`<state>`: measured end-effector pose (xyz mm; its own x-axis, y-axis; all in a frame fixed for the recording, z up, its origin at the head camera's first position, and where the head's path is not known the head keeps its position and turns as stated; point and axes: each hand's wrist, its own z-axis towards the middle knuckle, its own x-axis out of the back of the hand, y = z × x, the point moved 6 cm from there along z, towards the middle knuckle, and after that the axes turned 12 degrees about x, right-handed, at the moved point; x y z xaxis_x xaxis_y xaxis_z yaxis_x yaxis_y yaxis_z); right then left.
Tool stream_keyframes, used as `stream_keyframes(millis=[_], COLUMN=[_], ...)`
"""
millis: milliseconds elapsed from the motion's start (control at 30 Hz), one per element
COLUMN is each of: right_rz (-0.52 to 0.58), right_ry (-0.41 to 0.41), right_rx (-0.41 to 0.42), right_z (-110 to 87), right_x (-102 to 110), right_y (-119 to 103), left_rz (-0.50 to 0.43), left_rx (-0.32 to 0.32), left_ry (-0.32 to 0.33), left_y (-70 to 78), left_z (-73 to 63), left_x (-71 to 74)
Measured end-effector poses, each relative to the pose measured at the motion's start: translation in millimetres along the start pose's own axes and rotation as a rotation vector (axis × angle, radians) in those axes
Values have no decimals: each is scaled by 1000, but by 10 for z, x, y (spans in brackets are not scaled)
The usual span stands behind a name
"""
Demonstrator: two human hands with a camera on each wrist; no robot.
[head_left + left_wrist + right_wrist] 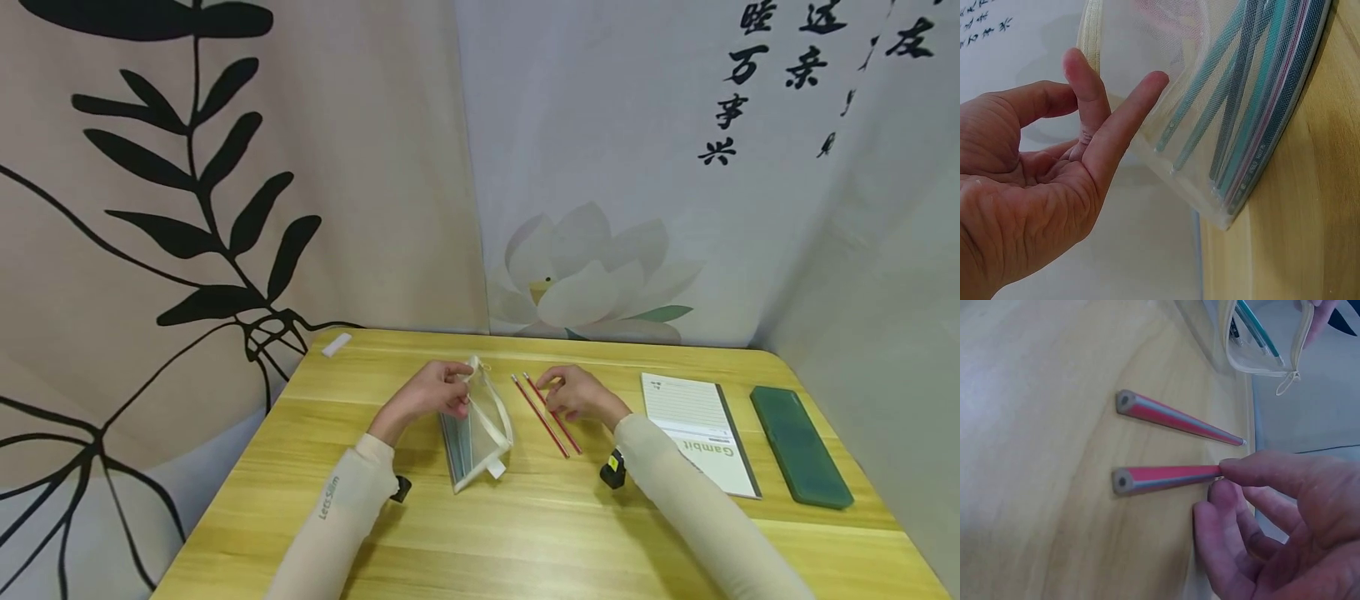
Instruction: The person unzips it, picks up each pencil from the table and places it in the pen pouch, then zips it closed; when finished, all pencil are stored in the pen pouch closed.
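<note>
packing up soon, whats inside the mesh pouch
Through the mesh pouch several teal pens or pencils show, lying together along its lower edge. The left hand holds its opening; anything behind them is hidden.

Wooden table [540, 533] bears pouch [480, 433], pencils [546, 415], notebook [701, 429], case [799, 443].

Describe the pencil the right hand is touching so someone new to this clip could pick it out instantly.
On the wooden table, between the mesh pouch and the notebook, two red pencils lie side by side. The one meant is the right pencil, nearer the notebook. Unlike the left pencil, which lies untouched, the right hand has its fingers on its far end.
</note>
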<state>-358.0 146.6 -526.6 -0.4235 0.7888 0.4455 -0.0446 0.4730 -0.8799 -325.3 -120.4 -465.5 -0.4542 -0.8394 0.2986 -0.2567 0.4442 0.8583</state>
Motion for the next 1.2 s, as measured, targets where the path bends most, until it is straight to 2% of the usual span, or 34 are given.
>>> stream_keyframes(millis=[200,433,600,833,1033,1200], right_rz=[-61,-188,-229,-387,-424,-381], right_ry=[-18,25,24,15,9,28], right_rx=[9,4,3,8,28,60], right_z=[16,-46,-49,-23,-33,-43], right_x=[4,82,62,33,43,73], right_y=[-13,-36,-24,-53,-81,-71], left_rz=[-9,-18,-15,-10,-1,-3], left_rx=[5,13,22,22,17,16], left_ry=[-8,-15,-19,-7,-4,-4], left_y=[-7,16,18,19,14,19], left_z=[-1,1,11,22,24,9], left_x=[-6,-39,-67,-73,-68,-63])
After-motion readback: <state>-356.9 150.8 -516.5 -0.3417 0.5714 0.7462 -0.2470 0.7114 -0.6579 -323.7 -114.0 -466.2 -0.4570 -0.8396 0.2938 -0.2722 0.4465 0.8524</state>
